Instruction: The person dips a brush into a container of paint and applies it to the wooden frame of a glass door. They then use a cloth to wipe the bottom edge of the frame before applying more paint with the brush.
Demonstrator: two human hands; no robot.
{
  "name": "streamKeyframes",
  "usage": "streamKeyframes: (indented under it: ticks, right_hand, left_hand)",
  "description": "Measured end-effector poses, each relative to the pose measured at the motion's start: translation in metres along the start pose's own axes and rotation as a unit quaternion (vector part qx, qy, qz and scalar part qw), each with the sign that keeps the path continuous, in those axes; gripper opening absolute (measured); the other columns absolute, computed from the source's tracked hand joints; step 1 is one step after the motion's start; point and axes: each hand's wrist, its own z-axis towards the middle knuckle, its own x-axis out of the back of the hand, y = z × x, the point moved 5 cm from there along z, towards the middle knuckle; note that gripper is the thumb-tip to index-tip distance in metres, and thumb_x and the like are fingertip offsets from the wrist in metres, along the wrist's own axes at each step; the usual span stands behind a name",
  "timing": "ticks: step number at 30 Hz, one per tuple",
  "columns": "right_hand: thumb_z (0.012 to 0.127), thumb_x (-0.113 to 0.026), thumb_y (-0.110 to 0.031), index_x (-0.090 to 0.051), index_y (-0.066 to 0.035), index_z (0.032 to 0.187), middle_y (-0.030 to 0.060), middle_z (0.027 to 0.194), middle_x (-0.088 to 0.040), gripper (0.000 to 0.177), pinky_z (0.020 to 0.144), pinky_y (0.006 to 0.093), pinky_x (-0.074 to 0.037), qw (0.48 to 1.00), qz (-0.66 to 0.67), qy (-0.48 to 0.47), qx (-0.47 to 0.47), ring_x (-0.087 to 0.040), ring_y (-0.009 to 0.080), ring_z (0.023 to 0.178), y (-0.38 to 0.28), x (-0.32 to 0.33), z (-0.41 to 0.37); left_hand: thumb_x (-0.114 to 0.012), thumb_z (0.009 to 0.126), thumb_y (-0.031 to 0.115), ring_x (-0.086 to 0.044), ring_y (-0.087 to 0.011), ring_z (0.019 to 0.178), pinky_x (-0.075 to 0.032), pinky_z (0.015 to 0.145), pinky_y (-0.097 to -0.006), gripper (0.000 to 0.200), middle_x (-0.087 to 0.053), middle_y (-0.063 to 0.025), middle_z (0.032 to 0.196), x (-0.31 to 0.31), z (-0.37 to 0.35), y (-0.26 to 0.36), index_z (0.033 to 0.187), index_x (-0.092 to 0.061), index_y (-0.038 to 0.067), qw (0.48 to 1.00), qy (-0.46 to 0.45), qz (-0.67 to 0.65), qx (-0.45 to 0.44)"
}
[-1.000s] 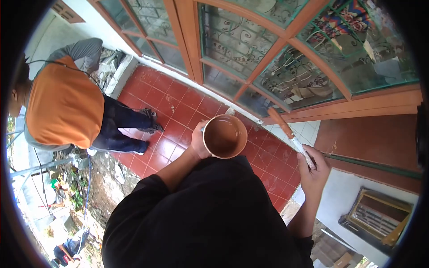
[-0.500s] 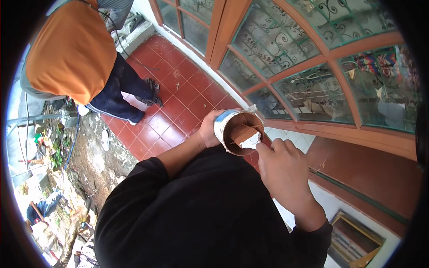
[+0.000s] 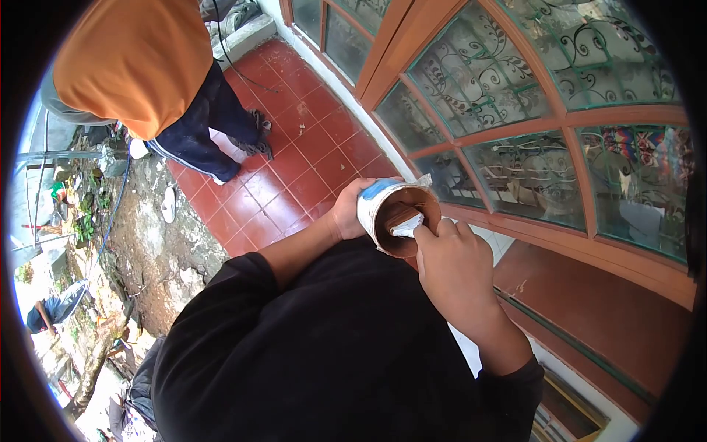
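Note:
My left hand (image 3: 349,209) is wrapped round the outside of a paint can (image 3: 377,193), which tilts so its mouth faces me. The can has a white and blue outside, and brown paint coats its inner wall. With its fingers closed on the handle, my right hand (image 3: 458,267) grips a paintbrush (image 3: 407,225). The brush has a white, paint-smeared upper part, and its brown bristle end reaches down inside the can. How deep the bristle tips go is hidden by the can's wall.
To the right stand brown-framed windows (image 3: 508,132) with scrollwork grilles, above a brown ledge (image 3: 582,302). Another person in an orange top (image 3: 140,66) stands at upper left on red floor tiles (image 3: 302,147). Rough ground (image 3: 158,258) with debris lies left of the tiles.
The brush has gone deeper into the can, with my right hand closer to the rim. The view has shifted slightly, and the other person appears a little further right.

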Motion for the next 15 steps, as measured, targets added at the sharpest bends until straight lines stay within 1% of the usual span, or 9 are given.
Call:
streamKeyframes:
  ticks: [4, 6, 7, 8, 10, 11, 12, 14, 15]
  right_hand:
    - [0.082, -0.069, -0.013, -0.069, -0.007, 0.095, 0.0103, 0.079, -0.060, 0.014, 0.064, 0.0413, -0.051, 1.000, 0.024, 0.003, -0.006, -0.063, 0.0279, 0.078, 0.005, 0.021, -0.012]
    - [0.080, -0.070, -0.014, -0.068, -0.009, 0.094, 0.0084, 0.077, -0.060, 0.015, 0.063, 0.0378, -0.052, 0.990, 0.119, 0.076, -0.020, -0.064, 0.0247, 0.076, 0.017, 0.039, -0.021]
    - [0.082, -0.072, -0.012, -0.069, -0.009, 0.101, 0.0084, 0.078, -0.063, 0.020, 0.063, 0.0346, -0.050, 0.982, 0.163, 0.092, -0.030, -0.064, 0.0205, 0.071, 0.027, 0.041, -0.027]
    - [0.082, -0.072, -0.012, -0.069, -0.009, 0.101, 0.0084, 0.078, -0.063, 0.020, 0.063, 0.0346, -0.050, 0.983, 0.159, 0.093, -0.027, -0.064, 0.0205, 0.071, 0.035, 0.039, -0.032]
    - [0.084, -0.072, -0.006, -0.068, -0.006, 0.106, 0.0069, 0.082, -0.068, 0.023, 0.064, 0.0274, -0.047, 0.899, 0.411, 0.064, -0.135, -0.062, 0.0125, 0.069, 0.064, 0.021, -0.044]
    - [0.086, -0.072, -0.004, -0.067, -0.002, 0.109, 0.0058, 0.087, -0.069, 0.024, 0.066, 0.0225, -0.045, 0.851, 0.492, 0.045, -0.178, -0.059, 0.0068, 0.072, 0.078, 0.005, -0.054]
    - [0.086, -0.072, -0.004, -0.067, -0.002, 0.109, 0.0058, 0.087, -0.069, 0.024, 0.066, 0.0225, -0.045, 0.854, 0.488, 0.048, -0.175, -0.059, 0.0068, 0.072, 0.086, -0.009, -0.062]
    - [0.086, -0.073, -0.005, -0.065, 0.002, 0.108, 0.0054, 0.088, -0.068, 0.024, 0.066, 0.0215, -0.045, 0.730, 0.645, 0.123, -0.191, -0.058, 0.0065, 0.075, 0.105, -0.037, -0.077]
    - [0.087, -0.074, -0.006, -0.063, 0.004, 0.109, 0.0064, 0.086, -0.067, 0.026, 0.066, 0.0209, -0.044, 0.702, 0.674, 0.140, -0.185, -0.059, 0.0078, 0.075, 0.109, -0.049, -0.083]
  left_hand:
    - [-0.035, 0.094, 0.037, -0.053, -0.0358, 0.127, -0.037, 0.112, -0.0491, 0.061, -0.053, -0.0198, 0.140, 0.003, -0.002, 0.002, 0.142, -0.045, 0.002, 1.000, 0.001, -0.001, -0.007]
    - [-0.040, 0.094, 0.036, -0.057, -0.0343, 0.122, -0.041, 0.110, -0.0478, 0.054, -0.060, -0.0177, 0.133, -0.005, -0.007, 0.006, 0.133, -0.055, 0.002, 0.999, 0.020, 0.016, -0.021]
    - [-0.040, 0.094, 0.036, -0.057, -0.0343, 0.122, -0.041, 0.110, -0.0478, 0.054, -0.060, -0.0177, 0.133, -0.001, -0.006, 0.006, 0.133, -0.055, 0.002, 0.999, 0.017, 0.015, -0.025]
    - [-0.039, 0.094, 0.036, -0.058, -0.0345, 0.121, -0.041, 0.109, -0.0481, 0.053, -0.061, -0.0174, 0.131, 0.008, -0.005, 0.005, 0.131, -0.057, 0.002, 0.999, 0.029, -0.002, -0.019]
    - [-0.039, 0.095, 0.037, -0.059, -0.0346, 0.119, -0.042, 0.108, -0.0484, 0.052, -0.063, -0.0171, 0.129, 0.014, -0.006, 0.006, 0.128, -0.059, 0.002, 0.999, 0.037, -0.018, -0.016]
    - [-0.038, 0.095, 0.038, -0.059, -0.0346, 0.118, -0.042, 0.108, -0.0486, 0.052, -0.063, -0.0170, 0.127, 0.013, -0.008, 0.006, 0.127, -0.060, 0.002, 0.999, 0.030, -0.038, -0.008]
    - [-0.038, 0.096, 0.039, -0.060, -0.0345, 0.118, -0.042, 0.107, -0.0487, 0.053, -0.064, -0.0170, 0.126, 0.011, -0.008, 0.006, 0.126, -0.061, 0.002, 0.998, 0.023, -0.058, 0.000]
    - [-0.037, 0.096, 0.041, -0.060, -0.0351, 0.118, -0.043, 0.107, -0.0498, 0.055, -0.063, -0.0173, 0.128, 0.011, -0.008, 0.005, 0.128, -0.059, 0.001, 0.999, 0.038, -0.035, -0.011]
    - [-0.037, 0.096, 0.041, -0.060, -0.0355, 0.117, -0.043, 0.107, -0.0506, 0.055, -0.063, -0.0173, 0.128, 0.008, -0.008, 0.005, 0.128, -0.059, 0.001, 0.999, 0.025, -0.041, -0.013]
